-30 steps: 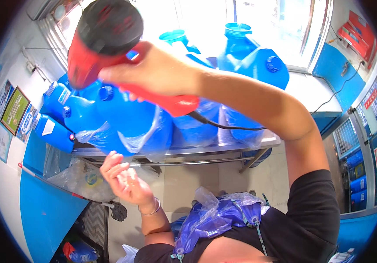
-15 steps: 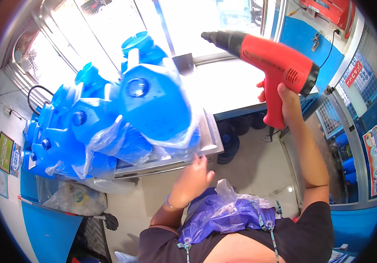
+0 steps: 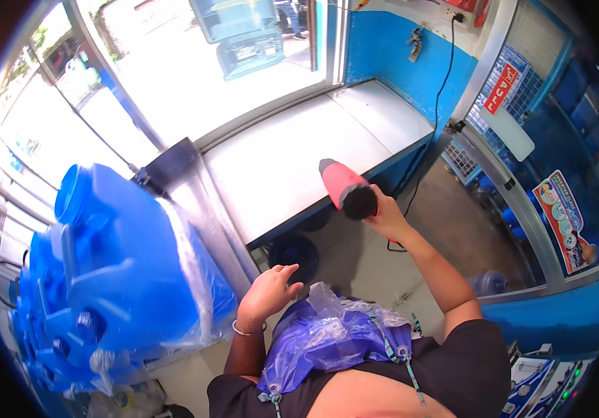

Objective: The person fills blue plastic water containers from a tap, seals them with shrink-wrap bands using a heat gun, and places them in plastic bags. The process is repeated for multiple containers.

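1. In the head view, the right hand (image 3: 387,217) has its fingers wrapped around the red heat gun (image 3: 343,184), near the white bench (image 3: 278,171)
2. The left hand (image 3: 266,298) is loose, its fingers a bit bent, holding nothing
3. Big blue jugs (image 3: 136,265) are on the left

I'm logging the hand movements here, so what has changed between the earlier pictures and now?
The right hand has carried the red heat gun rightward and lower, away from the blue jugs, to near the front edge of the white counter; the view has turned right too. Nothing was let go. The left hand stays empty, and the blue jugs remain grouped together.
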`<action>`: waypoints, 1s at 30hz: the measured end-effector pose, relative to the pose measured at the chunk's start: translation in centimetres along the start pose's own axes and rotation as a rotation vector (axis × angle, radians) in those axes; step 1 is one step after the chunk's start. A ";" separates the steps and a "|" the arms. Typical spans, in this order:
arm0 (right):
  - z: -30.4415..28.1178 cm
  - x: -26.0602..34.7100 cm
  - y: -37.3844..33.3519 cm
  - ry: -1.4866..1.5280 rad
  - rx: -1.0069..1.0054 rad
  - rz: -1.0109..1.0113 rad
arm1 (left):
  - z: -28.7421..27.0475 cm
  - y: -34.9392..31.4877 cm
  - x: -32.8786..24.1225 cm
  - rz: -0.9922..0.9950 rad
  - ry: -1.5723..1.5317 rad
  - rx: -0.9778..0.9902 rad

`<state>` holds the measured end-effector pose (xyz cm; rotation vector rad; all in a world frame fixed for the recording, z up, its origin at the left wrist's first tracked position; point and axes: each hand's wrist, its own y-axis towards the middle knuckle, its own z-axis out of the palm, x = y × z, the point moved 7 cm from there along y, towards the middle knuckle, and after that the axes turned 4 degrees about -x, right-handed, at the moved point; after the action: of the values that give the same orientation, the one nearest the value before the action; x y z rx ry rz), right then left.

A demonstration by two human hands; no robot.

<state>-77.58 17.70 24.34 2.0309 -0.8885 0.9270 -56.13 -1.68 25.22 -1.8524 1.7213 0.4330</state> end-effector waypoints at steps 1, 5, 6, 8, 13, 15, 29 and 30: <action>-0.5 -0.8 0.0 -0.086 0.000 0.000 | 0.2 1.3 -0.1 0.029 -0.007 0.019; -2.6 -4.4 1.6 -0.328 0.030 -0.022 | 0.6 6.2 -0.8 0.055 -0.063 0.143; -3.1 -5.8 2.4 -0.364 0.036 -0.011 | 0.4 7.5 -1.0 0.047 -0.057 0.140; -4.5 -8.9 4.7 -0.413 0.029 -0.006 | -0.2 10.0 -1.2 0.032 -0.041 0.082; -7.4 -18.6 13.3 -0.430 -0.045 -0.024 | 0.2 15.4 -2.1 -0.114 0.020 -0.046; -8.6 -22.7 16.6 -0.455 -0.060 -0.011 | 1.0 17.5 -3.2 -0.176 -0.008 -0.069; -10.2 -40.6 36.1 -0.689 0.027 -0.016 | 5.9 18.3 -7.9 -0.645 -0.114 -0.342; -10.0 -40.7 36.7 -0.852 0.042 0.067 | 6.4 17.0 -7.8 -0.715 -0.114 -0.360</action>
<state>-130.73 18.96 7.70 2.4653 -1.3758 0.0585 -72.85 8.18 21.62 -2.4758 0.8429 0.5526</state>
